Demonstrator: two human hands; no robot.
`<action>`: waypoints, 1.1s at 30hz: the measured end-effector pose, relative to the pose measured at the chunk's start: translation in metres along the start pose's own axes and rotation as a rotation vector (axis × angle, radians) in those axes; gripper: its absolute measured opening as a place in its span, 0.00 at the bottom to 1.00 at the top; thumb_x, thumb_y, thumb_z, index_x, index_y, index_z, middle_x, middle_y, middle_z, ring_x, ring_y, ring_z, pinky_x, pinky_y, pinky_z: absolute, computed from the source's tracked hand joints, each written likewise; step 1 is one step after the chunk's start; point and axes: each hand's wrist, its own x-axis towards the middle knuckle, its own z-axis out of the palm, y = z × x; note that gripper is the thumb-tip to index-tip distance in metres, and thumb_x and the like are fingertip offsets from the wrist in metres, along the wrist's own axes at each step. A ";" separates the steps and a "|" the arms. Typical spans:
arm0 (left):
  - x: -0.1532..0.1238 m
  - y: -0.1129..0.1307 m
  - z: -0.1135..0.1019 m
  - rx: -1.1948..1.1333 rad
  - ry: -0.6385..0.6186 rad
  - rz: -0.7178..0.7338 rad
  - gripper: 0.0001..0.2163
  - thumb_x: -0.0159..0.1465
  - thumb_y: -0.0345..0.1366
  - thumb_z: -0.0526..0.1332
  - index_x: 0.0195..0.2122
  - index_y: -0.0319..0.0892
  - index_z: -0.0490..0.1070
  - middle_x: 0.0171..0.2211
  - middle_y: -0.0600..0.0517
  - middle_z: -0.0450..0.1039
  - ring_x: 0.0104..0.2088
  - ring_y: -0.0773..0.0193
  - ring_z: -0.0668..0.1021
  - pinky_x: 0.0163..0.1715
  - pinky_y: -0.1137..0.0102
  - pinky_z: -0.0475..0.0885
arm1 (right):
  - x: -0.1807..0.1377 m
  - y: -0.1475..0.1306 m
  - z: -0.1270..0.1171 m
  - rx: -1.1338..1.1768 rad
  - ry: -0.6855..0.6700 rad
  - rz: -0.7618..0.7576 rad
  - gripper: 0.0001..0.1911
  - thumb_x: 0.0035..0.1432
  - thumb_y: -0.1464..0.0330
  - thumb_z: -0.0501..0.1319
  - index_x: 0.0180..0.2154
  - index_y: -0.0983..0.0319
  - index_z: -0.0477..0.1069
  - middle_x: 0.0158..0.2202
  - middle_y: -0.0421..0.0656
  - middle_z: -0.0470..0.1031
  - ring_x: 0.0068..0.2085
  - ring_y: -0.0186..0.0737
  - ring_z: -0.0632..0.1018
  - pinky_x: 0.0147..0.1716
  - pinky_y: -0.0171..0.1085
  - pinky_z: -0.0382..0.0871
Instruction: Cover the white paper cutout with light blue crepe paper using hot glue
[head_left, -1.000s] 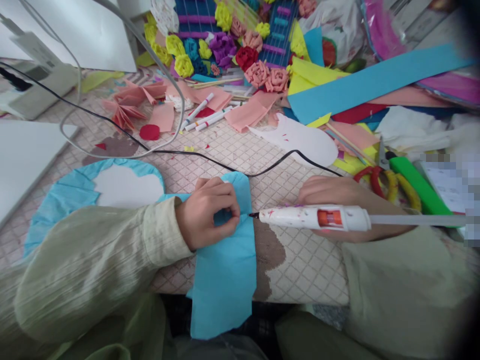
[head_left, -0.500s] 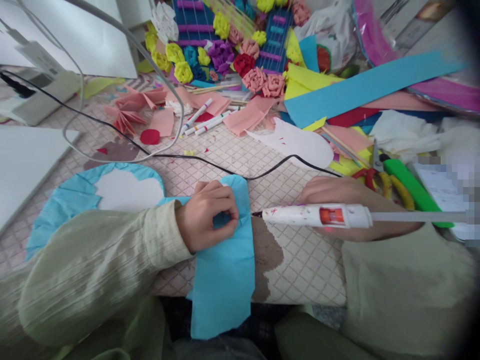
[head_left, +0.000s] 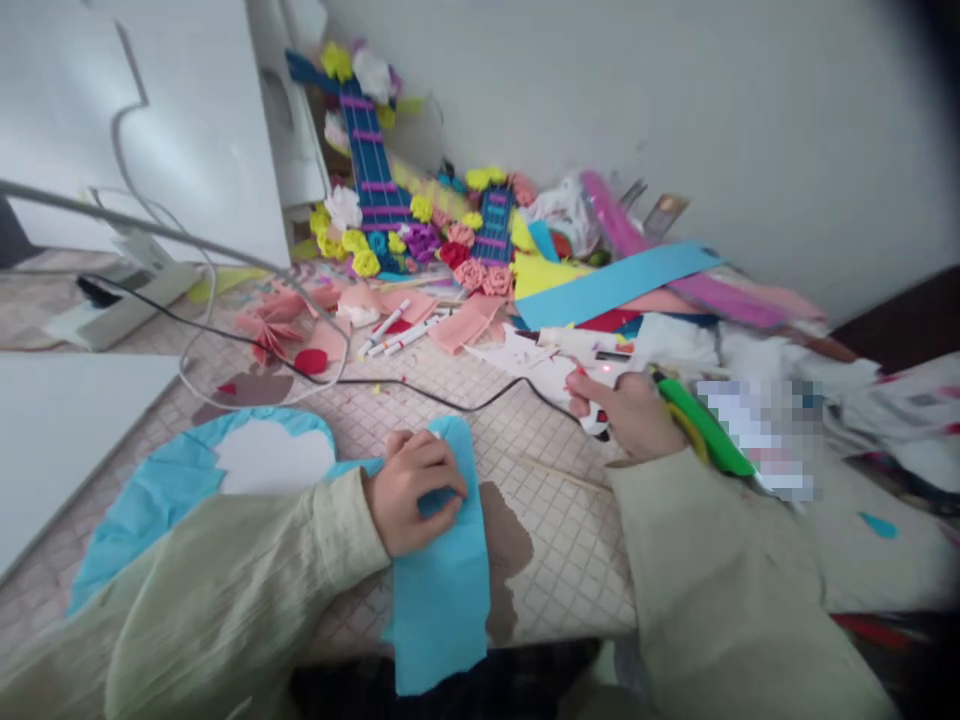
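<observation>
My left hand [head_left: 416, 490] has its fingers curled, with thumb and fingertips pressed together on a strip of light blue crepe paper [head_left: 442, 620]. The strip's lower end hangs over the table's front edge. It meets a rounded blue crepe-covered piece [head_left: 142, 505] with a white scalloped centre [head_left: 274, 455], partly behind my left sleeve. My right hand [head_left: 637, 415] is away to the right, fingers bent round the handle of a white glue gun [head_left: 589, 343]. Blur and the fingers hide much of the grip. Beneath lies a white paper cut-out [head_left: 510, 355].
A black cord [head_left: 457, 407] crosses the table to the glue gun. Behind are white markers [head_left: 401, 338], pink paper pieces [head_left: 469, 322] and blue paper guitar-like shapes [head_left: 375, 175] with crepe flowers. A green tool [head_left: 709, 430] lies right of my right hand; a power strip [head_left: 127, 300] sits left.
My right hand has carried the glue gun from beside the blue strip to the right and back, over the white cut-out. My left hand stays on the strip. The view has tilted up.
</observation>
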 end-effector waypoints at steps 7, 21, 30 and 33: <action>-0.001 -0.001 0.002 0.013 0.003 -0.001 0.07 0.55 0.32 0.53 0.27 0.43 0.71 0.28 0.51 0.69 0.33 0.61 0.68 0.37 0.60 0.57 | 0.042 -0.022 0.018 0.086 -0.244 0.062 0.17 0.38 0.59 0.66 0.19 0.66 0.65 0.17 0.38 0.67 0.18 0.27 0.65 0.17 0.29 0.55; -0.003 -0.002 0.003 0.081 0.005 0.020 0.05 0.54 0.31 0.56 0.26 0.43 0.71 0.28 0.52 0.70 0.34 0.62 0.70 0.37 0.61 0.59 | 0.064 -0.040 0.069 -0.301 -0.157 -0.111 0.19 0.49 0.55 0.57 0.21 0.66 0.69 0.19 0.43 0.70 0.24 0.34 0.70 0.23 0.32 0.61; -0.001 -0.005 0.001 0.053 0.028 0.075 0.07 0.56 0.31 0.54 0.27 0.42 0.72 0.27 0.52 0.70 0.33 0.62 0.69 0.36 0.61 0.58 | -0.043 -0.013 -0.004 -0.716 -0.197 -0.182 0.12 0.50 0.62 0.59 0.33 0.63 0.73 0.30 0.44 0.75 0.29 0.38 0.73 0.31 0.38 0.66; 0.000 -0.006 -0.001 0.077 0.047 0.081 0.07 0.56 0.32 0.54 0.28 0.42 0.72 0.28 0.51 0.69 0.33 0.62 0.69 0.36 0.61 0.58 | -0.076 0.011 -0.013 -0.712 -0.210 -0.195 0.10 0.52 0.65 0.58 0.36 0.62 0.72 0.34 0.45 0.73 0.33 0.39 0.74 0.34 0.40 0.68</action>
